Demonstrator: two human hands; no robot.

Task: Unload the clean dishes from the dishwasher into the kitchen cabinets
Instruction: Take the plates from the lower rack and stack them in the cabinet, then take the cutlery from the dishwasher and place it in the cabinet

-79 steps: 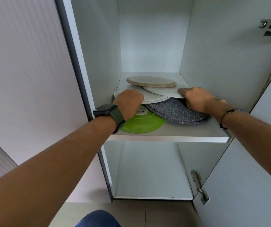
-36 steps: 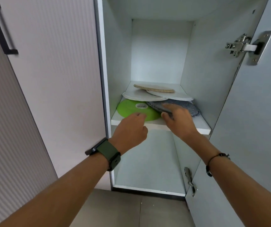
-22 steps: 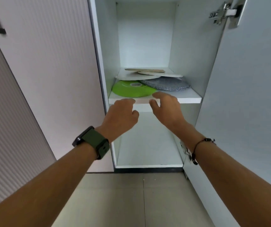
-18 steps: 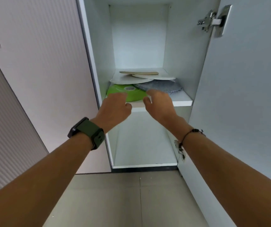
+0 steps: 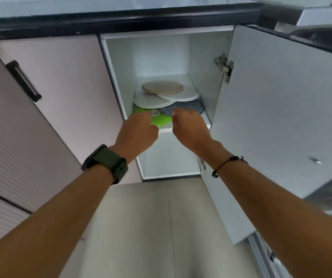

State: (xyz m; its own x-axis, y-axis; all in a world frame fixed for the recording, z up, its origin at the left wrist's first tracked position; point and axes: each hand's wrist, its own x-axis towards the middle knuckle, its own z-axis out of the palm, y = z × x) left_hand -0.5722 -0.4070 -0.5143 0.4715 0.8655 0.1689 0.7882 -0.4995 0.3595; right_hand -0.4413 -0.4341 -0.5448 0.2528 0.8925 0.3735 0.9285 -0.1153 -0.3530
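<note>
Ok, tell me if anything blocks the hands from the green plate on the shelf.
Nothing visible does. The left hand and right hand are at the shelf's front edge by the green plate; the white plate and grey plate overlap its rear only.

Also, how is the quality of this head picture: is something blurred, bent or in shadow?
Head view: wide-angle bending curves the countertop edge and cabinet door; motion blur softens both hands, left and right, and the plates; the shelf is evenly lit, with soft shadow under the stacked plates.
</note>
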